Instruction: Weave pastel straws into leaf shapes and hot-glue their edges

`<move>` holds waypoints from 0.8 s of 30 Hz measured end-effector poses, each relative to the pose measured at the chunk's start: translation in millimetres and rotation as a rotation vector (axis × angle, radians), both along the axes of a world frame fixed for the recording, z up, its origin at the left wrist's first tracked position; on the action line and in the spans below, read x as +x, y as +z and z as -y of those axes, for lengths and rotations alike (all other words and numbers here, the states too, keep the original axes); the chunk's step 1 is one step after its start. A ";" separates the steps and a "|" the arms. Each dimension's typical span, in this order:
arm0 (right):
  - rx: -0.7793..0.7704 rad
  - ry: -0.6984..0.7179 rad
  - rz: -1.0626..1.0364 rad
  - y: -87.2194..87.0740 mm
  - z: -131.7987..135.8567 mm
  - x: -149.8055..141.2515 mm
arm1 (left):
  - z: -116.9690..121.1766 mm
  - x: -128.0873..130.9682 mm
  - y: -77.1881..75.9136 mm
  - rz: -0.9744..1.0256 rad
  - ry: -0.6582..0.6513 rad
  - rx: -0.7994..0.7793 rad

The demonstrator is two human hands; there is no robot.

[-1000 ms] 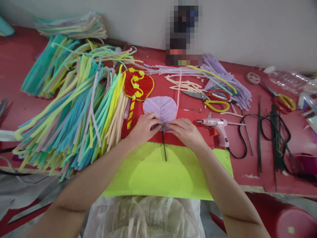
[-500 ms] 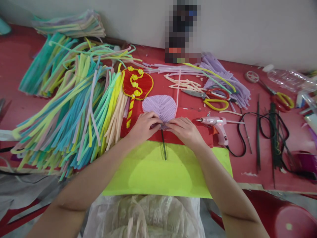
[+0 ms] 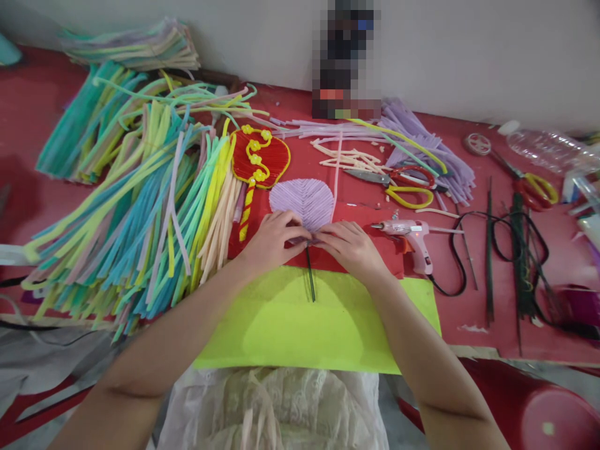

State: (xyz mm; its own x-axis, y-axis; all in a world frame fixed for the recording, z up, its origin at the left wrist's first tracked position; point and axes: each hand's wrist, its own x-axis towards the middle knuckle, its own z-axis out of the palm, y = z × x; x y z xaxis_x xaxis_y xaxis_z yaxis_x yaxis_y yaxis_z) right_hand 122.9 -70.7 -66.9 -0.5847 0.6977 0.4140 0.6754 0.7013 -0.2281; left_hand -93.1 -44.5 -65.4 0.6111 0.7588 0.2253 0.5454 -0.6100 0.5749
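Note:
A lilac fan-shaped piece made of pipe cleaners (image 3: pixel 302 199) lies on the red surface, its rows meeting in a middle seam. Its lower tip is pinched by my left hand (image 3: pixel 277 239) from the left and my right hand (image 3: pixel 345 245) from the right, fingertips almost touching. Two thin dark stems (image 3: pixel 310 278) stick out below the tip, over the yellow-green sheet (image 3: pixel 300 337). A single lilac pipe cleaner (image 3: pixel 337 165) rises from the piece's right edge. Fingers partly hide the tip. Left of it lies a finished red fan with yellow flowers (image 3: pixel 274 156) and a striped handle.
Multicoloured pipe cleaners (image 3: pixel 140 206) heap up on the left. A pink glue gun (image 3: pixel 412 237) with a black cord lies to the right, below red-and-yellow scissors (image 3: pixel 410 197). A lilac bundle (image 3: pixel 422 147), second scissors (image 3: pixel 534 187) and a clear bottle (image 3: pixel 548 149) lie farther right.
My fingers have shifted very slightly at the tip of the lilac piece. Everything else stays in place.

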 end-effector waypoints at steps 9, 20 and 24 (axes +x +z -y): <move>-0.007 -0.016 0.001 1.0 0.3 -0.8 | 0.7 1.8 -1.2 -0.031 0.017 -0.010; -0.020 -0.028 0.007 0.7 0.7 -1.1 | 0.9 4.2 -0.7 -0.001 0.040 -0.024; 0.003 -0.022 0.007 1.8 0.4 -1.7 | 0.2 4.2 -1.7 0.000 0.035 -0.044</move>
